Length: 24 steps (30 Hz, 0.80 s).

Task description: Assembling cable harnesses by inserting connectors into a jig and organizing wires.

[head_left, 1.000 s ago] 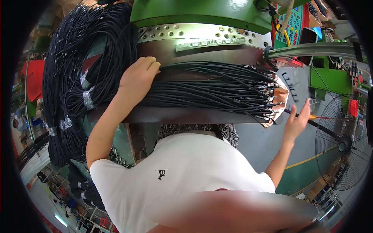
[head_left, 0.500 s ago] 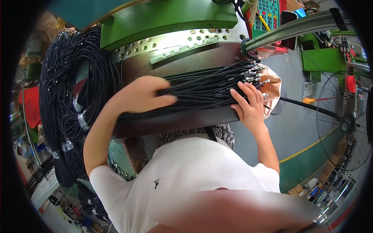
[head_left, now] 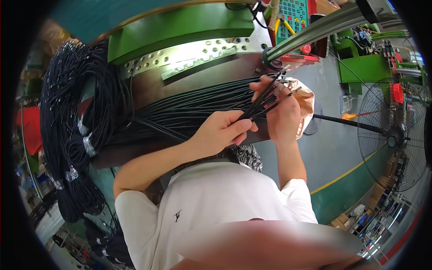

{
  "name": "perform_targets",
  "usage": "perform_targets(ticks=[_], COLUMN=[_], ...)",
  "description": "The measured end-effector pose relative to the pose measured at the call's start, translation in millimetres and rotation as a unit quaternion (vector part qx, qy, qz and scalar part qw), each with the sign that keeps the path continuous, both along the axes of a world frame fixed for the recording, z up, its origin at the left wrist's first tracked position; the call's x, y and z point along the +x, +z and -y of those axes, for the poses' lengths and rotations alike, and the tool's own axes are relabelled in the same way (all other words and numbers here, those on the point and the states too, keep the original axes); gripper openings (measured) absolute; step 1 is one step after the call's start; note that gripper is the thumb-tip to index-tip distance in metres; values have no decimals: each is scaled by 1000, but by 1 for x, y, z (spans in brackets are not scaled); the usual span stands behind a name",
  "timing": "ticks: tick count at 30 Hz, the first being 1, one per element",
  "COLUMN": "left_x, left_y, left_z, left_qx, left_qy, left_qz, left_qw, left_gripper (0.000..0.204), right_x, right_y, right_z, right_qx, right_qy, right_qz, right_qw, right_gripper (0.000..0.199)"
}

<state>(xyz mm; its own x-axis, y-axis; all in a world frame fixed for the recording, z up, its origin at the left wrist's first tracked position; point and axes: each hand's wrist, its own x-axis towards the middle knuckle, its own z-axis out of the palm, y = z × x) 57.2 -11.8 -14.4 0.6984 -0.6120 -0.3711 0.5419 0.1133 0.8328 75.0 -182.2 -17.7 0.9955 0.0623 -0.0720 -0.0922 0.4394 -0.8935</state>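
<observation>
My left hand (head_left: 219, 134) is closed round several black cables (head_left: 257, 107), pinching them between thumb and fingers and lifting them off the rest. Their metal-tipped ends reach to the right, where my right hand (head_left: 284, 118) has its palm turned up and fingers curled about them. Motion partly blurs those fingers. Beneath and behind both hands a long bundle of black cables (head_left: 189, 104) lies along the dark red-brown bench (head_left: 153, 92). Its right end is partly hidden by my right hand, beside a crumpled tan sheet (head_left: 306, 105).
Coiled black cables (head_left: 58, 121) hang in a large mass at the left. A green machine (head_left: 184, 33) with a perforated metal plate stands behind the bench. A metal arm (head_left: 321, 33) crosses the upper right, near a button panel (head_left: 292, 18). A black fan (head_left: 391, 135) stands at the right.
My left hand has moved right from over the bundle and taken several cables. My right hand has lifted from the bundle and turned palm up around their ends. The view has shifted slightly.
</observation>
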Motion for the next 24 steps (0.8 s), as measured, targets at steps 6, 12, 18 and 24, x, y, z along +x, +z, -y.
perform_targets(ticks=[6, 12, 18, 24], left_x=[-35, -57, -62, -67], left_y=[-12, -24, -27, -31], left_z=[-24, -50, -53, -56], left_qx=[4, -45, -35, -76], left_qy=[255, 318, 332, 284], left_qz=[20, -51, -100, -130], left_qw=[967, 946, 937, 947], left_gripper=[30, 38, 36, 33], right_x=[9, 96, 81, 62], right_y=[-2, -28, -41, -18], right_z=[-54, -63, -55, -80], right_qx=[-104, -610, -533, -580], right_qy=[311, 41, 248, 81], right_qz=[-62, 473, 388, 566], right_qw=[943, 634, 709, 580], right_gripper=[41, 28, 28, 34])
